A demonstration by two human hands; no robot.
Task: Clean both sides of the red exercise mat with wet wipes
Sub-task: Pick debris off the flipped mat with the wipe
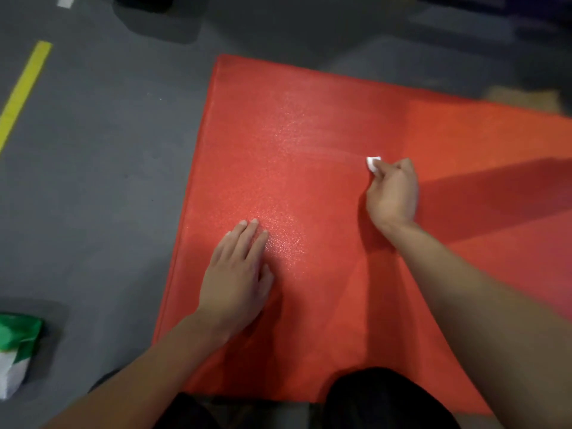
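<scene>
Both hands are on the flat red foam exercise mat [309,181], which lies spread on the grey floor [93,181] and runs off to the right of my view. I see my right hand [391,193] clenched around a small crumpled white wet wipe [373,163], pressing it to the mat just ahead of the knuckles. My left hand [238,274] lies flat with straight fingers, palm down on the mat, nearer me and well apart from the right. Far to the left of that hand, off the mat, sits a green and white wipes packet [17,351]. Beyond it a yellow floor stripe [24,91] runs along the floor.
</scene>
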